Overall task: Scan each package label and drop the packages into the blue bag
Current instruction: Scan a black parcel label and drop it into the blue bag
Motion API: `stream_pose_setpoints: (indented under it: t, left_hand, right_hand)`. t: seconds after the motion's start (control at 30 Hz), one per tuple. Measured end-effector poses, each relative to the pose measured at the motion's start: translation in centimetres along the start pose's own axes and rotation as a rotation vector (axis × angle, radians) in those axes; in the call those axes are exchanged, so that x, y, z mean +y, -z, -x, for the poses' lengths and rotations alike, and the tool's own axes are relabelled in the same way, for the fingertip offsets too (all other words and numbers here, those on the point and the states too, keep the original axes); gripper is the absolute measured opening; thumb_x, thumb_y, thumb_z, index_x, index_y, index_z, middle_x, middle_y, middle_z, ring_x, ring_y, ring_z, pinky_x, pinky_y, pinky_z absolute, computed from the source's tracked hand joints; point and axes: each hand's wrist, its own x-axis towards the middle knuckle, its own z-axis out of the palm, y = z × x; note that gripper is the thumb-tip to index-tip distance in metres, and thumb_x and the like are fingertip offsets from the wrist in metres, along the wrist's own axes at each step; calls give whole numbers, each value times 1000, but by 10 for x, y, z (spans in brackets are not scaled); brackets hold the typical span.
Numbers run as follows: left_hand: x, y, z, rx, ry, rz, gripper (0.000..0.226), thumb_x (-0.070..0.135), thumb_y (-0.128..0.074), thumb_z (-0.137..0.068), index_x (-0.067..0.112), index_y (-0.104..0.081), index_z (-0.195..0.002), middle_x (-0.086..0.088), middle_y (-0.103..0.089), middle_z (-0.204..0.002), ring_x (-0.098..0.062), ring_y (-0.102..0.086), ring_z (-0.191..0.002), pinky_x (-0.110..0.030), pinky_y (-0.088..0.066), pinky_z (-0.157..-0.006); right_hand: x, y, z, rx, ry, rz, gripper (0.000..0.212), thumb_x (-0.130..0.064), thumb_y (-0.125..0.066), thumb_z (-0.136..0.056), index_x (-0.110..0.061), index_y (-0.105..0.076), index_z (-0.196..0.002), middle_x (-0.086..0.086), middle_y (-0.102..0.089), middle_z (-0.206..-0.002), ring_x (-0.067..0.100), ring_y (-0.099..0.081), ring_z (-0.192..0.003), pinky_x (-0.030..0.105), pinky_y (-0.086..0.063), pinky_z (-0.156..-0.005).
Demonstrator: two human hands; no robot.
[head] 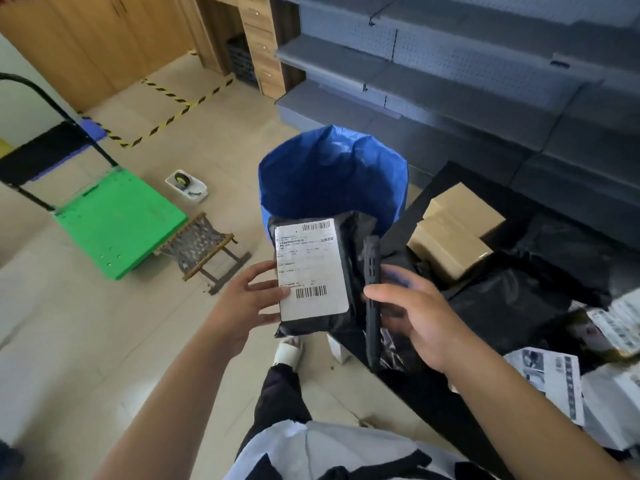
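Observation:
My left hand point(247, 299) holds a black plastic package point(349, 268) by its left edge, thumb on the white label point(310, 268), which faces me with barcodes at top and bottom. My right hand point(420, 317) grips a black handheld scanner point(372, 289), seen edge-on just right of the label. The open blue bag point(332, 174) stands on the floor directly behind the package. More black packages point(512, 299) and brown boxes point(453, 230) lie on the black surface to the right.
Labelled white and grey packages point(561, 379) pile at the lower right. A green platform trolley point(121, 220) and a small folding stool point(204, 251) stand on the floor at left. Grey shelving point(450, 81) runs behind the bag. My foot point(287, 351) is below the package.

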Motion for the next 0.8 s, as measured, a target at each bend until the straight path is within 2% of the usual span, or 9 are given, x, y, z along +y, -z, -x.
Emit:
stream_pose_setpoints:
  t: [0.07,0.1,0.2,0.27,0.37,0.57,0.67,0.73,0.8]
  left_hand:
    - [23,14,-41,23,-5,3,44,-3,-69,-90,21,-62,-126,-5,-79,-104,-23,-76,-93,-41,-59,-73]
    - [34,22,-61,28,-1,-5,43,-3,-68,-91,21,-62,-126,-6,-79,-104,-24,-76,-94,-42,-58,-74]
    - [63,42,-119,53,14,-13,45,-4,-69,-90,17,-61,-128,-11,-78,-106,-31,-74,-99,-44,-59,-78]
    - [83,50,-158,68,24,-67,43,-3,-69,-90,16,-60,-127,-12,-78,-105,-30,-74,-94,-41,-60,-72]
    - [107,55,-220,-2,79,-187,40,0,-70,-89,14,-62,-126,-11,-75,-109,-25,-70,-84,-34,-58,-60]
    - [121,18,-297,-136,194,-381,26,0,-65,-90,12,-67,-113,-8,-73,-93,-19,-67,-71,-31,-54,-64]
    - [123,-9,-330,-155,137,-370,34,2,-64,-91,13,-60,-122,-9,-74,-103,-23,-72,-79,-34,-56,-64]
    - [124,-27,-348,-173,116,-361,40,12,-71,-90,15,-55,-127,-8,-72,-112,-25,-72,-91,-40,-59,-66]
    - [127,-47,-351,-192,117,-363,40,27,-73,-92,15,-53,-124,1,-66,-107,-18,-64,-89,-45,-58,-78]
  right_hand:
    - [-7,-9,-17,80,-3,-27,41,-24,-85,-72,-20,-75,-112,4,-77,-105,23,-74,-99,45,-57,-91]
    - [-11,-13,-24,122,-11,-34,48,-27,-86,-69,-19,-74,-114,6,-77,-107,24,-74,-99,43,-58,-88]
    - [-25,-25,-39,193,14,-139,32,-8,-75,-84,-7,-70,-116,5,-75,-89,18,-74,-76,27,-57,-59]
    - [-33,-35,-48,245,13,-177,35,-7,-72,-81,-6,-70,-117,1,-75,-83,17,-74,-72,24,-56,-56]
    - [-44,-57,-63,360,15,-199,36,-11,-73,-80,-11,-70,-117,-4,-78,-89,17,-76,-83,27,-58,-65]
    - [-47,-83,-72,538,28,-254,58,-23,-83,-62,-16,-70,-118,6,-77,-104,25,-75,-94,45,-58,-82]
    - [-46,-90,-66,610,20,-306,60,-24,-81,-63,-14,-69,-121,8,-78,-102,26,-75,-94,52,-58,-91]
    - [-43,-94,-61,664,1,-324,63,-19,-86,-60,-12,-70,-121,8,-78,-98,27,-75,-94,50,-58,-90]
    - [-38,-97,-55,708,-15,-343,60,-16,-86,-61,-13,-71,-120,8,-78,-100,31,-74,-100,48,-59,-89]
